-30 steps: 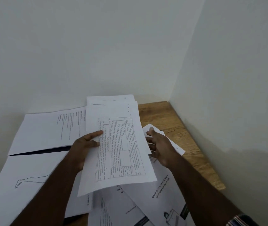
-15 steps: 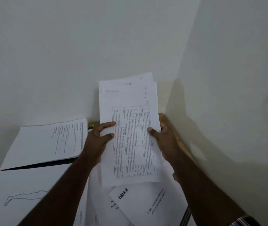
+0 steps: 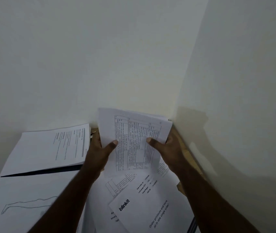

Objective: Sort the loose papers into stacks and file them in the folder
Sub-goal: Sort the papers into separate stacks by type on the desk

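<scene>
At nine o'clock a printed sheet (image 3: pixel 49 148) lies flat, its text lines running toward the wall, so its long axis runs left to right across the table. Below it, at eight o'clock, a sheet with a line drawing (image 3: pixel 24 199) lies flat as well. Just right of these, the left hand (image 3: pixel 98 153) grips the left edge of a stack of papers (image 3: pixel 133 140), thumb on the front, fingers hidden behind. The stack stands nearly upright at the centre, long axis pointing to twelve o'clock with its top leaning slightly toward one o'clock; its top page carries a table. The right hand (image 3: pixel 165 148) grips the right edge likewise, thumb in front. At five o'clock a sheet marked "blinkit" (image 3: pixel 150 207) lies skewed among loose pages. Wooden table (image 3: pixel 191 158) shows at three o'clock.
</scene>
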